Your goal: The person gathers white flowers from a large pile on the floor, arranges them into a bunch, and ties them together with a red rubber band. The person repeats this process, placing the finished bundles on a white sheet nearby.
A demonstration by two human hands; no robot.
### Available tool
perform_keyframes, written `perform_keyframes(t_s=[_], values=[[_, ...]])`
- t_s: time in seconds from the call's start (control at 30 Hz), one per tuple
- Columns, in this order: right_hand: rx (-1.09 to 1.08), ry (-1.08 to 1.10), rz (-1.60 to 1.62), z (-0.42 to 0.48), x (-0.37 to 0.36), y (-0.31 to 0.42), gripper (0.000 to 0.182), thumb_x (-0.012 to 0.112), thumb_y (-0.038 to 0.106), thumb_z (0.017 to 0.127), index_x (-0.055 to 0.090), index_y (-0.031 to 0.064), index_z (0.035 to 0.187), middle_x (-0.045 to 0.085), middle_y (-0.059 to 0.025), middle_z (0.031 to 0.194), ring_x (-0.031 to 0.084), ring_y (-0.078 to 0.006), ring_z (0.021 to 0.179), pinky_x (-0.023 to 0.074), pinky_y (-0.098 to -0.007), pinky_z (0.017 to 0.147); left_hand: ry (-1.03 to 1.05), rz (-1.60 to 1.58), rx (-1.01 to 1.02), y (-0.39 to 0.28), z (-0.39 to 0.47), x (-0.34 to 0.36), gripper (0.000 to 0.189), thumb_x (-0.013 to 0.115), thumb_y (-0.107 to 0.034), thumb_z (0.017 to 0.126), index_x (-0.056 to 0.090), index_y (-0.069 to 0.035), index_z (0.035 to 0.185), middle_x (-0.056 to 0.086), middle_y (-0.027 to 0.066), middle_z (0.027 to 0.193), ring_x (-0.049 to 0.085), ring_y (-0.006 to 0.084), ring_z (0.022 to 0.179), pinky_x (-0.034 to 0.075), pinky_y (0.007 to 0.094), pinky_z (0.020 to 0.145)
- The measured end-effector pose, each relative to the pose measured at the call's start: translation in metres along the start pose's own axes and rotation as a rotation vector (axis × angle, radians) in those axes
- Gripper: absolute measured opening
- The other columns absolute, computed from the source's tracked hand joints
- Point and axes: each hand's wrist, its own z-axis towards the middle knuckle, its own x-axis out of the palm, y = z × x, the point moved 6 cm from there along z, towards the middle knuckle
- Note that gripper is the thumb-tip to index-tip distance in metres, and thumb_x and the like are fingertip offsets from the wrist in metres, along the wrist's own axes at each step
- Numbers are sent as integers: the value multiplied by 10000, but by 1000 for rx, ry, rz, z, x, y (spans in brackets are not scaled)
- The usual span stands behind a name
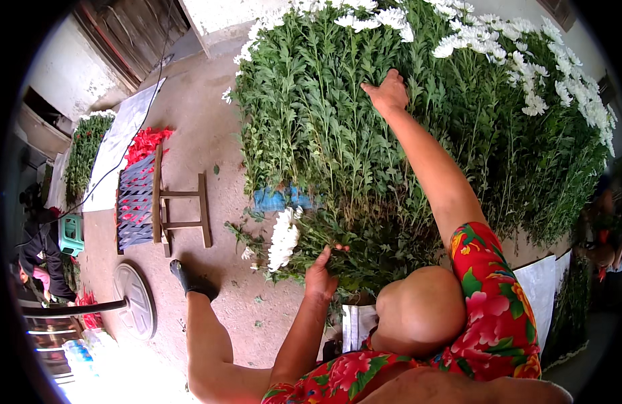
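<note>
Along the lower edge of the big heap, my left hand (321,276) is closed around leafy stems of a bunch of white chrysanthemums (283,239), whose blooms point left. My right hand (389,95) reaches far forward onto the large heap of long-stemmed chrysanthemums (316,101), near the white blooms at its top. Its thumb is spread to the left and its other fingers are bent down among the leaves; whether they grip a stem is hidden. The stem ends of the heap lie towards me, by a piece of blue sheet (276,199).
A wooden stool with woven straps (137,202) and red ribbons (148,144) stands left, near a round metal base (134,301) with a pole. Farther off are a green plastic stool (71,235), a white sheet (120,146) with more flowers, and a person in dark clothes. Other people are at far right.
</note>
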Motion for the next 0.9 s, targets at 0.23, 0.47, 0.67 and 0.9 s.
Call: perform_keyframes(t_s=[0.23, 0.47, 0.67, 0.9], values=[[-156, -31, 91, 0, -12, -18, 372, 691, 275, 839, 616, 45, 1122, 651, -196, 1115, 641, -390, 1027, 528, -515, 837, -15, 9, -2, 0, 5, -4, 304, 599, -306, 976, 630, -18, 1067, 674, 122, 1104, 608, 272, 1123, 431, 408, 1043], [-135, 45, 203, -9, -1, 9, 439, 678, 265, 891, 602, 47, 1264, 716, -166, 1018, 687, -340, 910, 531, -430, 835, -34, 32, -4, 0, 3, 0, 316, 594, -321, 978, 631, -21, 1071, 676, 131, 1113, 607, 272, 1116, 427, 405, 1042], [82, 326, 996, -12, 8, -21, 290, 703, 200, 927, 703, 52, 1176, 713, 17, 1016, 584, -88, 859, 473, -288, 800, 11, 17, -2, -6, -2, 8, 314, 608, -321, 968, 639, -23, 1061, 678, 136, 1115, 614, 275, 1103, 433, 411, 1037], [-21, 249, 908, -7, -28, -43, 286, 732, 142, 890, 673, 4, 1133, 712, -33, 995, 610, -111, 853, 488, -297, 777, 12, 40, -10, -3, -1, 5, 355, 622, -350, 959, 619, -14, 1073, 671, 154, 1121, 605, 284, 1127, 439, 424, 1032]])
